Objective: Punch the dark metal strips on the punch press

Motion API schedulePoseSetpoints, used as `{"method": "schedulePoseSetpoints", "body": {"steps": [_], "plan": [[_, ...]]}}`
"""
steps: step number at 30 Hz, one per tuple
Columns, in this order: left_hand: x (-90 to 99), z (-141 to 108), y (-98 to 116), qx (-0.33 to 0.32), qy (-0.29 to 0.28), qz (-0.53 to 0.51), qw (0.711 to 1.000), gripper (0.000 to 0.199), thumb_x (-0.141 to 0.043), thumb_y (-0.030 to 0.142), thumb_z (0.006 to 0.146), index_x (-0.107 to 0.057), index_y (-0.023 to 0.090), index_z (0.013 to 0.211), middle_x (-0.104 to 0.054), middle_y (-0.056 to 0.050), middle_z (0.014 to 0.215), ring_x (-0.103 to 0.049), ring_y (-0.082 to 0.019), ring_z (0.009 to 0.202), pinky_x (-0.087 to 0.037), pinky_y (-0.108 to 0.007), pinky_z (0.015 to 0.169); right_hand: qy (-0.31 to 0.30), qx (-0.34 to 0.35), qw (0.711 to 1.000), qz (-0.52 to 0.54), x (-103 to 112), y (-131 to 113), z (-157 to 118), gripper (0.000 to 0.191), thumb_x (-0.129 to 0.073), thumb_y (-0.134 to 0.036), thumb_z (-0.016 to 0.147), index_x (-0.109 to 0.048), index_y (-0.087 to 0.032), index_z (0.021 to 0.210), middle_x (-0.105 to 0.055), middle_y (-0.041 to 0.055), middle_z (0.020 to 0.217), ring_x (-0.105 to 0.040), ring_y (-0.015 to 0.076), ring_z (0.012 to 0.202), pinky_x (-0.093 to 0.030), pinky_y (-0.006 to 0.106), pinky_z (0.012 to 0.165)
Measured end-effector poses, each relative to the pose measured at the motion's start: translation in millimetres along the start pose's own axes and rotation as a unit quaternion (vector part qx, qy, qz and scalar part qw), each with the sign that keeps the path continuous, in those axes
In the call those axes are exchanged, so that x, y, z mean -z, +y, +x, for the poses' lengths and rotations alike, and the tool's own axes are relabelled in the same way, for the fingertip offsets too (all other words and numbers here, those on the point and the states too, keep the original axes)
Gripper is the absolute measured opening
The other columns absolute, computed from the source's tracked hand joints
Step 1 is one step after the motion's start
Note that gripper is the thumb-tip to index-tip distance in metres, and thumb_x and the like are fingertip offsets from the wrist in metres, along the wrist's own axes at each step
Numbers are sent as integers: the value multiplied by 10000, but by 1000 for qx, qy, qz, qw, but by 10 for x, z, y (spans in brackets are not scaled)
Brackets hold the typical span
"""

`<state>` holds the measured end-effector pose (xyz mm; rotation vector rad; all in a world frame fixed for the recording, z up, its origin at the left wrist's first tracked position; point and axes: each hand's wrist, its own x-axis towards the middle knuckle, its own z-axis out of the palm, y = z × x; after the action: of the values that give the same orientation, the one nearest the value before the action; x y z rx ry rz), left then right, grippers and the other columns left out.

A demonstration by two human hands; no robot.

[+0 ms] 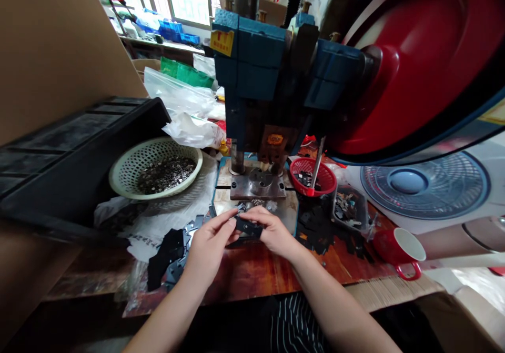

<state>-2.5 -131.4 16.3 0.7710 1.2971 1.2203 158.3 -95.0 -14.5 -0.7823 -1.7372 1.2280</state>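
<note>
A flat black part (249,228) with small holes is held between my two hands, just in front of the press. My right hand (274,229) is closed on its right end, fingers bent over the top. At its left end, my left hand (211,240) is closed in a pinch, thumb against the part. A small grey metal piece (240,208) shows at the left fingertips; whether it is joined to the black part I cannot tell. Behind the hands is the steel die block (258,184) on the press base, with small scraps in front of it.
The blue press (252,58) carries a large red flywheel (410,58). A pale basket (158,192) of small pieces stands left, a red basket (315,166) right. Nearby are metal parts (177,274), a clear tub (349,208), a red mug (398,248) and a black crate (79,148).
</note>
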Motion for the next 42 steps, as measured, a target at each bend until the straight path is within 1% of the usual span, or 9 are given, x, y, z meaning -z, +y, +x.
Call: {"method": "schedulePoseSetpoints", "body": {"steps": [6, 9, 11, 15, 20, 26, 32, 36, 42], "plan": [[-23, 9, -41, 8, -10, 11, 1000, 469, -708, 403, 635, -681, 173, 1043, -706, -57, 969, -643, -158, 741, -534, -253, 653, 7, -9, 1000, -20, -5, -59, -1, 196, -601, -340, 829, -679, -253, 986, -562, 35, 972, -550, 143, 929, -441, 281, 827], [-38, 57, -128, 31, -54, 40, 997, 463, -667, 406, 663, -669, 133, 1037, -694, -49, 721, -615, -149, 606, -498, -252, 569, 35, -24, 998, -38, 7, -103, 23, 129, -601, -323, 811, -652, -205, 813, -559, 36, 945, -541, 150, 917, -437, 272, 808], [-31, 98, -170, 16, -48, 67, 996, 418, -650, 389, 667, -673, 126, 991, -662, -32, 639, -605, -156, 593, -487, -262, 582, 45, -71, 995, -54, 24, -118, 43, 115, -592, -298, 797, -608, -190, 759, -560, 5, 832, -538, 133, 811, -433, 245, 740], [-1, 169, -138, -66, -3, 63, 996, 421, -632, 296, 653, -646, 169, 1054, -680, -53, 900, -625, -186, 827, -485, -306, 788, 39, -169, 982, -75, 59, -128, 80, 111, -562, -274, 775, -562, -182, 713, -478, -54, 619, -437, 88, 580, -352, 192, 544], [-30, 246, -38, -88, -60, 91, 990, 540, -631, 267, 652, -585, 196, 1185, -651, -38, 961, -607, -165, 820, -471, -311, 823, 44, -196, 978, -55, 55, -136, 95, 105, -559, -262, 753, -560, -174, 694, -470, -63, 585, -419, 77, 536, -340, 189, 522], [-176, 477, 34, -142, -77, 212, 964, 383, -626, 336, 705, -657, 205, 1063, -686, -41, 985, -611, -199, 848, -472, -301, 768, 119, -141, 975, -124, 145, -86, 171, 153, -547, -254, 776, -627, -197, 893, -623, -10, 758, -560, 129, 690, -440, 237, 649], [-447, 955, 188, -255, -47, 321, 911, 254, -578, 314, 751, -681, 208, 958, -692, -41, 893, -611, -205, 803, -453, -317, 764, 208, -30, 919, -333, 468, -35, 570, 126, -560, -210, 804, -659, -214, 881, -653, 30, 894, -564, 182, 879, -422, 317, 833], [-533, 1255, 204, -308, -15, 377, 873, 205, -571, 311, 756, -709, 210, 869, -666, -69, 906, -585, -232, 911, -420, -336, 858, 221, -56, 901, -370, 608, 111, 814, 110, -592, -189, 787, -681, -200, 850, -622, 56, 912, -554, 196, 914, -415, 333, 869], [-546, 1504, 123, -288, -44, 368, 883, 265, -566, 284, 741, -700, 177, 943, -678, -78, 979, -574, -227, 997, -396, -348, 934, 230, -54, 918, -318, 680, 288, 916, 97, -616, -195, 748, -668, -184, 829, -606, 51, 898, -551, 190, 949, -417, 324, 897]]}}
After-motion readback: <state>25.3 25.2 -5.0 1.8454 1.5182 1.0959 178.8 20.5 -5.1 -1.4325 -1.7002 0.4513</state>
